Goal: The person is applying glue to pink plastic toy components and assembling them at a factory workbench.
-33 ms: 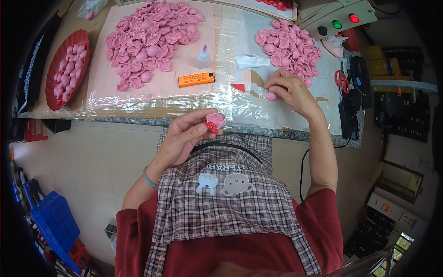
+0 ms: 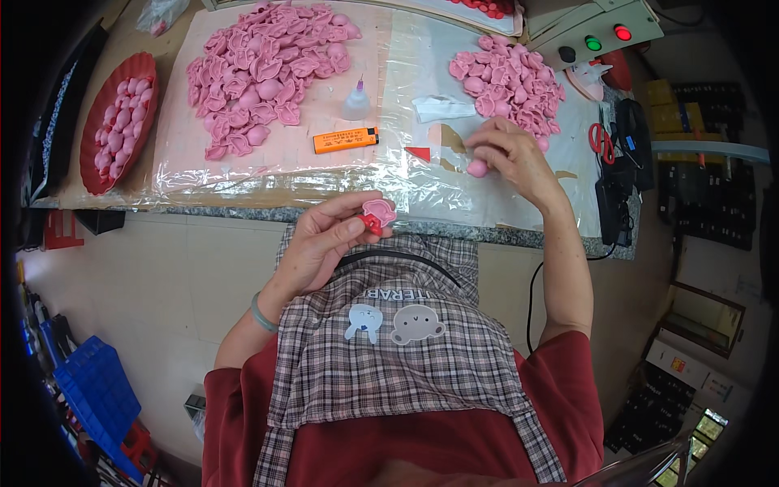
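Above the apron, near the table's front edge, my left hand (image 2: 329, 239) pinches a small plastic piece: a pink shell-like part (image 2: 379, 212) joined to a red part (image 2: 372, 225). Over the right side of the table, my right hand (image 2: 513, 158) is bent, with a small rounded pink plastic piece (image 2: 477, 168) at its thumb and fingertips. Beyond this hand lies a heap of pink plastic shells (image 2: 507, 81). To its left are a small red triangular piece (image 2: 418, 153) and a folded white cloth (image 2: 444, 109).
A larger heap of pink shells (image 2: 260, 69) covers the back left. In front stand a needle-tipped bottle (image 2: 356, 101) and an orange lighter (image 2: 346, 140). A red basket (image 2: 91, 154) holds pink-and-red pieces. Red-handled scissors (image 2: 601, 143) and a machine box with lit buttons (image 2: 604, 32) are at right.
My right hand has lifted very slightly, its upper fingers a little straighter, and the pink piece shifts with it. My left hand stays still.
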